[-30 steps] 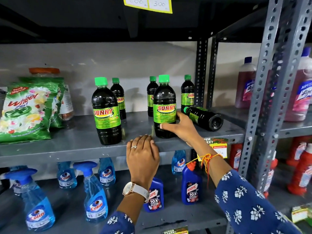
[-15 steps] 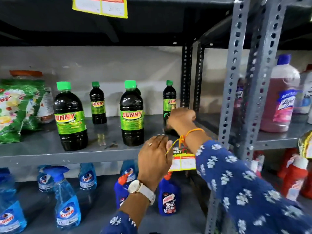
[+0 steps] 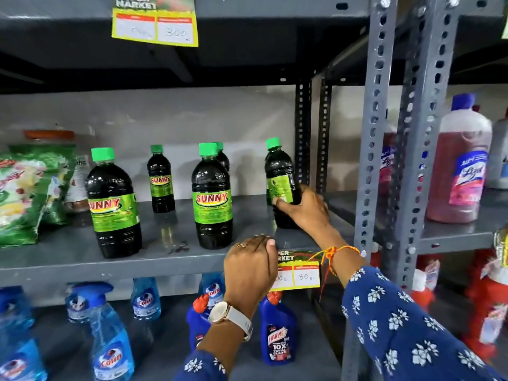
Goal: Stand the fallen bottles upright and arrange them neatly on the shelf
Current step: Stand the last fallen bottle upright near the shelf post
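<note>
Several dark Sunny bottles with green caps stand on the grey metal shelf [image 3: 68, 257]. A large one [image 3: 112, 204] is front left, a small one [image 3: 160, 180] behind it, another large one [image 3: 213, 199] in the middle with a further bottle [image 3: 223, 158] mostly hidden behind it. My right hand [image 3: 305, 209] is shut on the lower body of a bottle [image 3: 279, 174] at the shelf's right end; it is nearly upright, leaning slightly left, its back label facing me. My left hand [image 3: 251, 264] rests curled on the shelf's front edge, holding nothing.
A green Wheel detergent bag [image 3: 27, 193] and an orange-lidded jar occupy the shelf's left end. Perforated steel uprights [image 3: 373, 160] stand right of the held bottle. Pink Lizol bottles [image 3: 459, 166] fill the neighbouring shelf. Blue Colin sprays [image 3: 110, 342] and Harpic bottles [image 3: 277, 334] stand below. A yellow price tag [image 3: 299, 273] hangs on the edge.
My right hand left the middle bottle, took the bottle lying on its side at the right end and raised it nearly upright. The view shifted rightward and closer.
</note>
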`<state>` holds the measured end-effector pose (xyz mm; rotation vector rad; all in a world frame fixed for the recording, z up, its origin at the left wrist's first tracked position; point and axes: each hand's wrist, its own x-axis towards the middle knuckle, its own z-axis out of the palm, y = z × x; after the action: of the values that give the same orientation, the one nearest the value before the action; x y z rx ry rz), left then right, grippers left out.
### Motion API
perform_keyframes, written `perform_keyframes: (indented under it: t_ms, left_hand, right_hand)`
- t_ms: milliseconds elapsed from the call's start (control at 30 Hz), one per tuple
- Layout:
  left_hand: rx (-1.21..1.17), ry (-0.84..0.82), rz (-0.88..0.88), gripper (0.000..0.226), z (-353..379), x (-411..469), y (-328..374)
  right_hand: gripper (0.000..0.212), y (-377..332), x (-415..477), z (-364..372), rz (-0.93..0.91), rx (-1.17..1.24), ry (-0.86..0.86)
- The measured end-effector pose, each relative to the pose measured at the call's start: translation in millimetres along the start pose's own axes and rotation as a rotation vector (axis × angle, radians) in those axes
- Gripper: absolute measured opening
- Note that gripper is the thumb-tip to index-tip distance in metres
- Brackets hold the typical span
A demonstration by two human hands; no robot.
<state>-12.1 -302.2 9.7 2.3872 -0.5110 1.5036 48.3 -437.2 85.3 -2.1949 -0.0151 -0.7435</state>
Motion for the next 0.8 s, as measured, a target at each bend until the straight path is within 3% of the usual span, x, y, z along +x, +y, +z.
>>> perform_keyframes:
  t_ms: [200,333,500,633,800]
  left_hand:
    - [-0.008,-0.041,-0.035,0.039,0.3,0.3,0.8]
    - [-0.021,-0.063,-0.036,0.038,-0.7,-1.1,1.0]
    - [-0.030,-0.078,-0.040,0.038,0.7,-1.3,0.7]
    - [-0.038,-0.060,-0.027,0.036,3.1,-0.6,-0.6]
    - [-0.013,-0.065,-0.021,0.035,4.4,-1.9,-0.3]
  right_hand:
    - [0.052,-2.1,-9.8,-4.1,0.047,0.107,-0.066]
    - [0.092,12.9,5.0,10.7,0.047,0.116,-0.061]
    - [0.062,12.8,4.7,6.1,0.085,0.198,-0.174]
    - [0.083,15.4,7.6,7.5,0.043,0.249,-0.171]
    - [0.074,20.7,10.9,6.8,0.077,0.318,-0.170]
